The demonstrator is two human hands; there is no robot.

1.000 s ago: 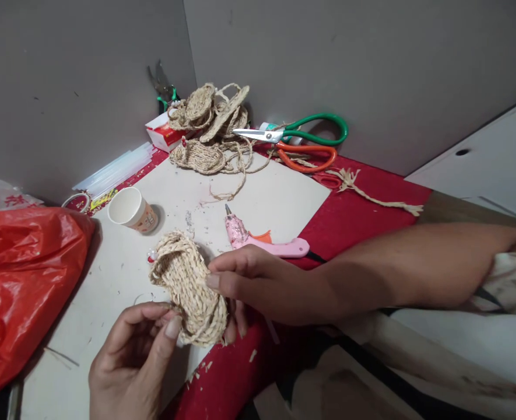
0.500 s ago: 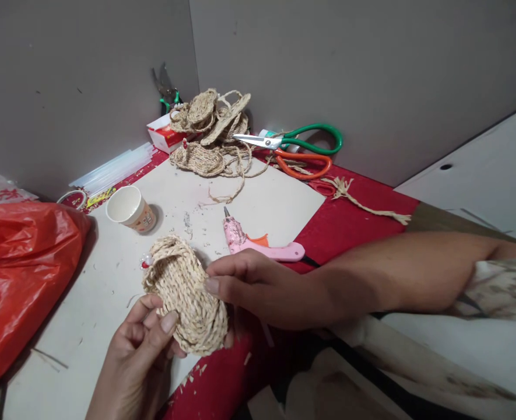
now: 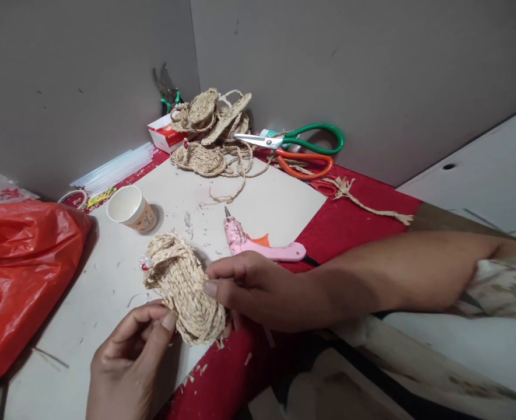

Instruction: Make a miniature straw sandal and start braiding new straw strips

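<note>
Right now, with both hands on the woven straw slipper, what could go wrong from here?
The pink glue gun lies just beyond the right hand, so a knock might shift it. The paper cup stands beyond the woven straw slipper, and a careless swing could tip it.

Single head-worn cam, looking forward and down over the off-white board (image 3: 279, 201) and facing the corner of the grey partition walls (image 3: 327, 76). It's sitting close above left hand (image 3: 129, 356) and right hand (image 3: 262, 289); walls are closing the background.
</note>
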